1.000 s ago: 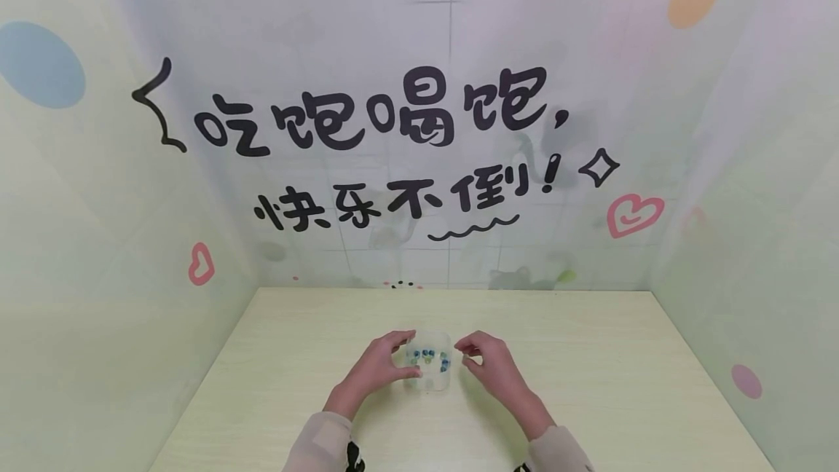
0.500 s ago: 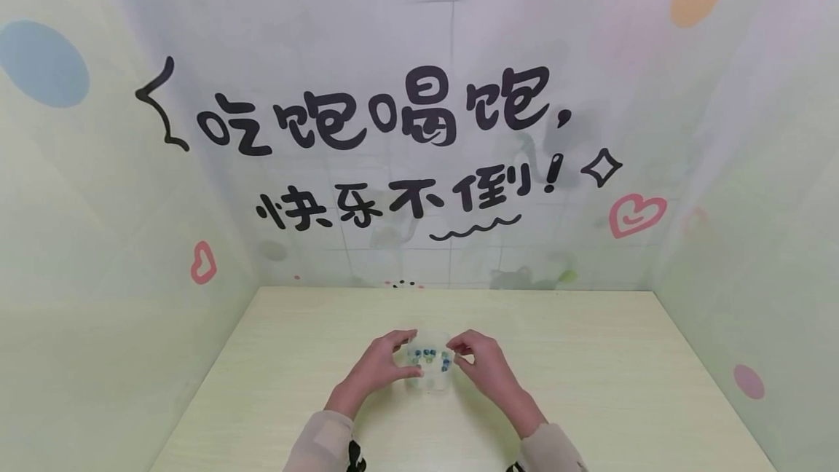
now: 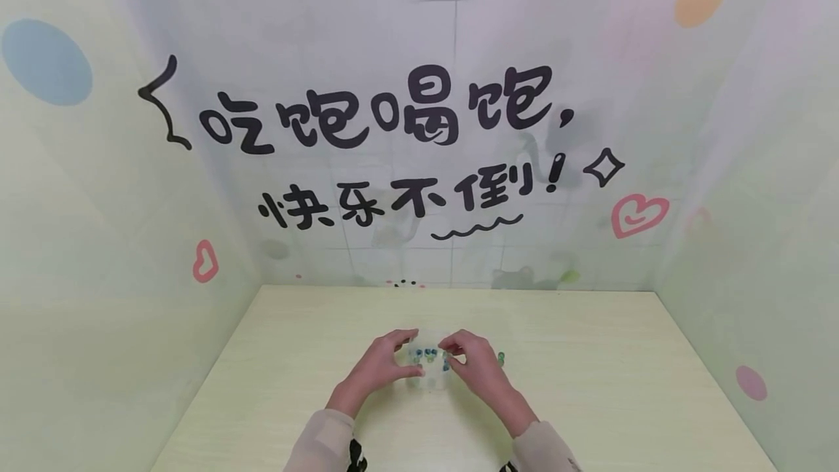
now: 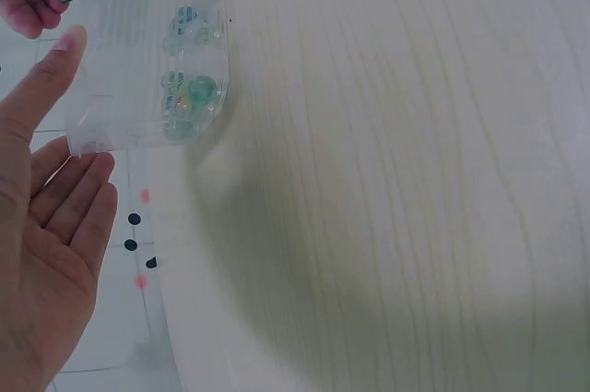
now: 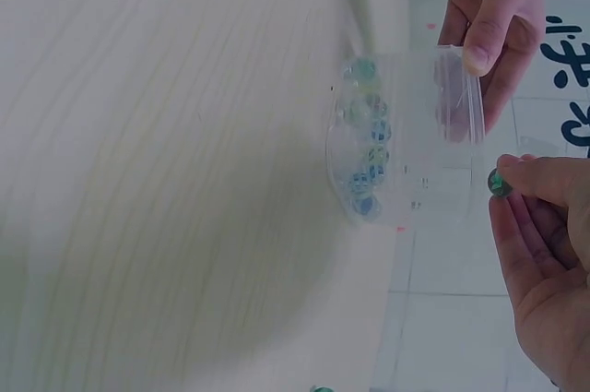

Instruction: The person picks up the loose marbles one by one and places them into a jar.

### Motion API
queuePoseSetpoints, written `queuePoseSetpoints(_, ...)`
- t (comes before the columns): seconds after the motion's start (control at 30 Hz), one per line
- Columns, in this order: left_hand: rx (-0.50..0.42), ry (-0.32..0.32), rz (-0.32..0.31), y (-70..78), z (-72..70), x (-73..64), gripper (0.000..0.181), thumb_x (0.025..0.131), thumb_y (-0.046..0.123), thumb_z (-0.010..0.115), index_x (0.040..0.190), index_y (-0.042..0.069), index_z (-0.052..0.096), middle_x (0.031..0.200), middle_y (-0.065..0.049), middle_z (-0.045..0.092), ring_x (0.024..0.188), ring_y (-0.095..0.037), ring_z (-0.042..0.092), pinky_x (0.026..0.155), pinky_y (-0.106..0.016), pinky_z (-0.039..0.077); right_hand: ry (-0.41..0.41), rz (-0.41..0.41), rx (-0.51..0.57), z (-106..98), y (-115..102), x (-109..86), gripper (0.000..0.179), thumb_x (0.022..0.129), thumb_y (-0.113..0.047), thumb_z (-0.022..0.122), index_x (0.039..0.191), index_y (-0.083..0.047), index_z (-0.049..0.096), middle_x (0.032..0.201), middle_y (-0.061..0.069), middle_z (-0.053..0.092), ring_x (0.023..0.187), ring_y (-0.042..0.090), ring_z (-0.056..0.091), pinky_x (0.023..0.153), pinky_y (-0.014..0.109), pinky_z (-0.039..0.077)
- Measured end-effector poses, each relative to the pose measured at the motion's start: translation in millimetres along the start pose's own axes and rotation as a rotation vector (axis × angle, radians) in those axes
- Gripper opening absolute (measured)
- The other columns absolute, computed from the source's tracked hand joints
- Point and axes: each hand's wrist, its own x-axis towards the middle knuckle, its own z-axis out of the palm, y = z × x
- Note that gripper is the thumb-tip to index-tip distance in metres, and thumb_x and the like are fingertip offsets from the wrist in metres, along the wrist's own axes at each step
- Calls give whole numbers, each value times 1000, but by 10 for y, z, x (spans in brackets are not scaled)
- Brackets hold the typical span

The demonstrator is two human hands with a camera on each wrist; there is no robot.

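Observation:
A clear plastic container (image 3: 432,384) stands on the table, with several blue and green glass marbles (image 5: 371,157) at its bottom. My left hand (image 3: 380,364) grips it from the left, thumb and fingers spread along its rim (image 5: 472,101). Just above the open top, my right hand (image 3: 481,368) pinches a green marble (image 5: 499,182) between thumb and fingertips. That same marble shows at the top left of the left wrist view, close over the container.
Behind the right hand, green marbles (image 3: 501,359) lie on the pale wood-grain table (image 3: 590,384). A printed backdrop (image 3: 367,35) with large dark lettering rises at the table's far edge, and side panels flank it.
My right hand has moved left, from beside the container to over its top. Green marbles on the table behind that hand have come into view. The left hand has kept its hold.

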Motion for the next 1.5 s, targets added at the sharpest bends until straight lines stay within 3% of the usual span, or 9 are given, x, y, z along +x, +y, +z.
queuePoseSetpoints(0.97, 5, -5, 15, -3, 10, 1, 76, 81, 29, 83, 144, 4, 50, 144, -18, 55, 131, -40, 54, 107, -50, 51, -7, 4, 18, 37, 29, -29, 23, 85, 1, 74, 106, -6, 70, 105, 6, 71, 96, 22, 70, 84, 30, 63)
queuePoseSetpoints(1.3, 10, -2, -1, 8, 2, -4, 76, 81, 29, 84, 144, 4, 50, 144, -19, 55, 130, -41, 55, 106, -51, 51, 37, 4, 30, -30, 68, -66, 24, 85, 1, 75, 107, -6, 70, 105, 7, 71, 95, 24, 70, 83, 37, 63)
queuePoseSetpoints(1.5, 2, 2, 0, -1, 5, 2, 75, 81, 29, 84, 144, 4, 51, 144, -18, 55, 130, -40, 55, 107, -50, 51, 77, 11, 19, -62, 106, -102, 24, 83, 1, 76, 106, -6, 71, 104, 7, 71, 94, 22, 70, 82, 33, 63)
